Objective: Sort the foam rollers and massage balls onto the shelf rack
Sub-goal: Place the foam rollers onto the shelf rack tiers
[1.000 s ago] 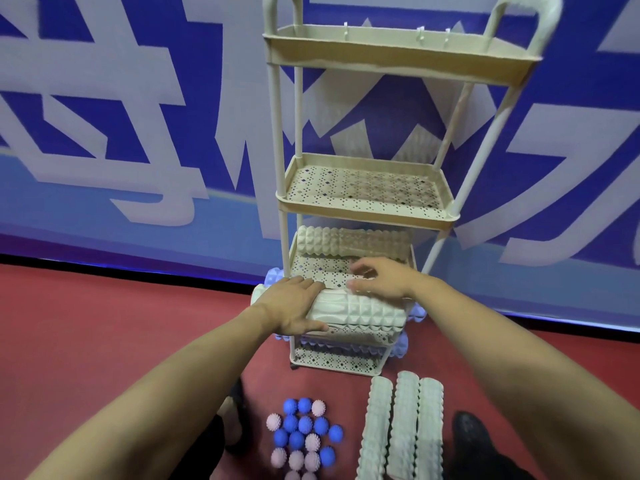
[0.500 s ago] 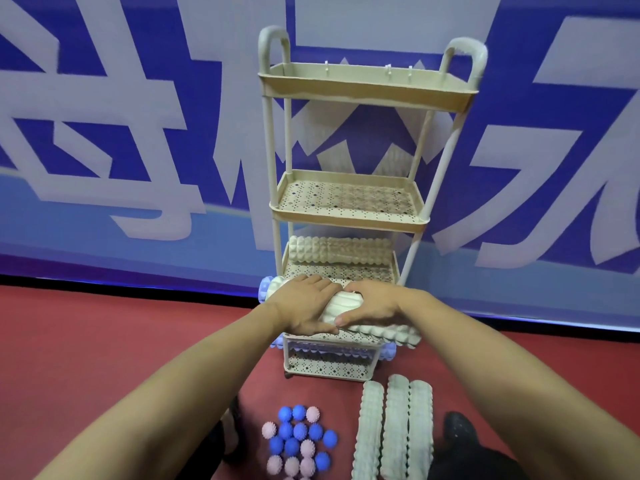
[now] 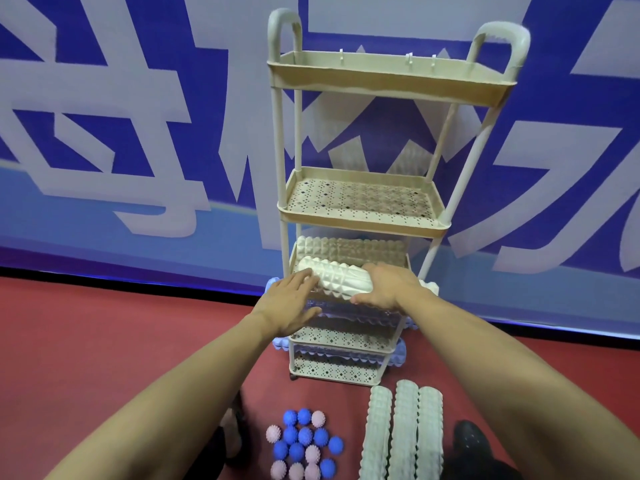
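A beige shelf rack [image 3: 360, 221] with several tiers stands against the wall. A white ridged foam roller [image 3: 337, 278] lies on its third tier, in front of another white roller [image 3: 349, 247] at the back. My right hand [image 3: 384, 285] grips the front roller's right end. My left hand [image 3: 291, 303] rests open at its left end, fingers spread, touching the tier's front edge. Light blue rollers [image 3: 400, 353] fill the lower tiers, their ends sticking out. Three white rollers [image 3: 403, 431] and a cluster of blue and pink spiky massage balls [image 3: 304, 445] lie on the red floor.
The top tier [image 3: 388, 79] and second tier [image 3: 360, 199] hold nothing. A blue and white banner wall [image 3: 138, 133] runs right behind the rack. My dark shoes [image 3: 467, 438] stand beside the floor rollers and balls.
The white roller moved from the tier's front edge further back into the third tier. My left hand slid off it to the left end; my right hand still holds it.
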### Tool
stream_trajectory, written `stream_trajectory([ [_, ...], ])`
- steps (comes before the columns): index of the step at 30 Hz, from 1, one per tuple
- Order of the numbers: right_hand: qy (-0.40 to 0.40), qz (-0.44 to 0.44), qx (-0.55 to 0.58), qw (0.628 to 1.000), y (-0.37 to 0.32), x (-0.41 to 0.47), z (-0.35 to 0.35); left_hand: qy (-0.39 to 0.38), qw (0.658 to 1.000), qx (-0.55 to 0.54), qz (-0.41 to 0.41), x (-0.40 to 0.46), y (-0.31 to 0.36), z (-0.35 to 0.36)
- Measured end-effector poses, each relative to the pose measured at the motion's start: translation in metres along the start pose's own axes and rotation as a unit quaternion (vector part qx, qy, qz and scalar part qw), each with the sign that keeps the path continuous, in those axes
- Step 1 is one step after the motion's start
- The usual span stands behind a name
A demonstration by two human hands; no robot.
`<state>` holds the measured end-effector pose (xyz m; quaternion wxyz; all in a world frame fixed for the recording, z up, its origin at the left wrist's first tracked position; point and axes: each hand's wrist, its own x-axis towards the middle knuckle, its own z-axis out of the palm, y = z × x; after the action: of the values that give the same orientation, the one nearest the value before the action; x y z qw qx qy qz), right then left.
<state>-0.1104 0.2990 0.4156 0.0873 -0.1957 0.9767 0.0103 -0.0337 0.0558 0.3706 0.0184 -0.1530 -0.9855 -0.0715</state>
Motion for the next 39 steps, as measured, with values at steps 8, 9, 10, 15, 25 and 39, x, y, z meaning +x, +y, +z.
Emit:
stream_trajectory([
  [8,0.017,0.005,-0.045,0.999,-0.015,0.047,0.01,-0.044,0.998,-0.007,-0.033,0.0,-0.019,0.027],
  [9,0.018,0.003,-0.051,0.999,-0.016,0.052,0.011,-0.048,0.998,-0.005,-0.033,0.0,-0.021,0.03],
  [10,0.016,0.0,-0.054,0.998,-0.016,0.056,0.012,-0.049,0.998,-0.004,-0.032,0.001,-0.024,0.032],
  [15,-0.035,0.017,-0.015,0.999,-0.006,0.072,0.02,-0.046,0.998,-0.012,-0.037,0.004,-0.034,0.036],
  [25,0.001,0.012,0.018,1.0,-0.001,0.062,0.035,-0.06,0.997,-0.022,-0.042,0.004,-0.03,0.049],
  [39,0.026,-0.012,0.089,0.996,0.011,-0.083,0.19,-0.113,0.99,-0.083,-0.023,-0.053,0.044,0.131],
])
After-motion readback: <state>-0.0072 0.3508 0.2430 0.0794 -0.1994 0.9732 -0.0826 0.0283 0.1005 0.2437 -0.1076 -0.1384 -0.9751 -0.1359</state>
